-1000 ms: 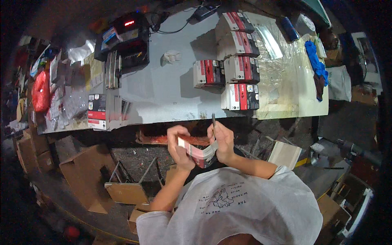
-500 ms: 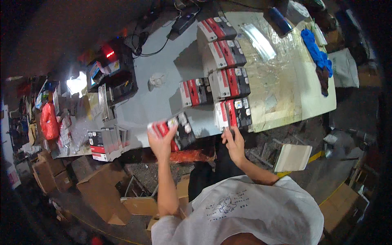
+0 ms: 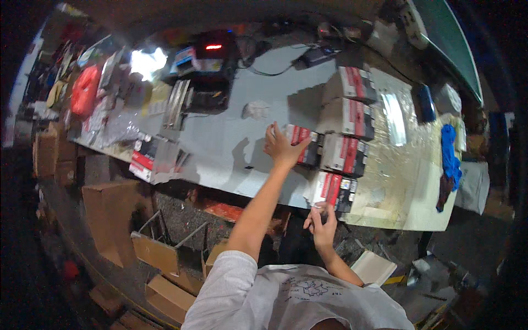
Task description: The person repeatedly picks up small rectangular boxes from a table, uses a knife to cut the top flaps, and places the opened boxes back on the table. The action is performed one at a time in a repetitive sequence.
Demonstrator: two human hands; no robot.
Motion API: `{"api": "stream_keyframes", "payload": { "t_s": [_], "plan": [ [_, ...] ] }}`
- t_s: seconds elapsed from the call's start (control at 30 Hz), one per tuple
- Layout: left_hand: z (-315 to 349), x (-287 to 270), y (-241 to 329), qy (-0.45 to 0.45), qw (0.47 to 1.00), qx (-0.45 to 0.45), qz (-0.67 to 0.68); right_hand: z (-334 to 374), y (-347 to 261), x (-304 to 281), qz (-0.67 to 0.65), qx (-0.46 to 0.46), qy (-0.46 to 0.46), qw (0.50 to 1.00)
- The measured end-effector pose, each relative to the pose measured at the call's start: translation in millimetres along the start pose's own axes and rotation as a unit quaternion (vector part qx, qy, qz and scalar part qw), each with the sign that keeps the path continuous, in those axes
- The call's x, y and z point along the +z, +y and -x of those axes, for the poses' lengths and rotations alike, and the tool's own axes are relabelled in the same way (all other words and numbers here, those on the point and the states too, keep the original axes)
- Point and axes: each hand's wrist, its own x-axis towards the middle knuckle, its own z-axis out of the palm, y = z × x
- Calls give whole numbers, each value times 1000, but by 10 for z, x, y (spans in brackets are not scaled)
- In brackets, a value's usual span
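Observation:
My left hand (image 3: 282, 147) reaches over the table, fingers apart. Its thumb is against or just in front of a red, white and black carton (image 3: 302, 144); whether another carton lies under it I cannot tell. Close to the table's front edge, my right hand (image 3: 324, 224) has its fingers curled, with a small dark thing partly showing among them. Just beyond those fingers stands the nearest carton (image 3: 333, 190) of a row. Behind it are more matching cartons, among them one in the middle (image 3: 345, 154) and one at the far end (image 3: 356, 82).
A grey-white table (image 3: 220, 157) carries a crumpled white scrap (image 3: 256, 110) and a dark machine with a red display (image 3: 213, 60). More cartons (image 3: 151, 159) stand at the left edge. Clear wrap (image 3: 393, 118) and a blue glove (image 3: 450, 157) lie right. Cardboard boxes (image 3: 113, 220) sit below.
My left hand has moved forward and right from the front edge, and the carton it gripped is no longer in its grasp. The view has turned; my right hand stays by the nearest carton.

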Motion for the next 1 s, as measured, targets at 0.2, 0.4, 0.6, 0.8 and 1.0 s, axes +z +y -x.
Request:
{"api": "stream_keyframes", "payload": {
  "t_s": [0.2,0.4,0.6,0.8,1.0],
  "plan": [
    [616,-1059,-1291,196,977,68,46,-805,416,916,318,-247,-112,908],
    [735,-2511,-2299,389,919,56,-25,-1327,1301,1791,386,-282,-108,872],
    [75,-3009,-2837,333,908,-151,204,-427,1669,1401,454,-260,-79,849],
    [-102,-2790,-2712,264,806,-215,485,-632,410,2554,327,-277,-64,901],
    [-94,-2967,-2420,322,906,-177,210,-1136,-518,4179,363,-379,-118,843]
  ]
}}
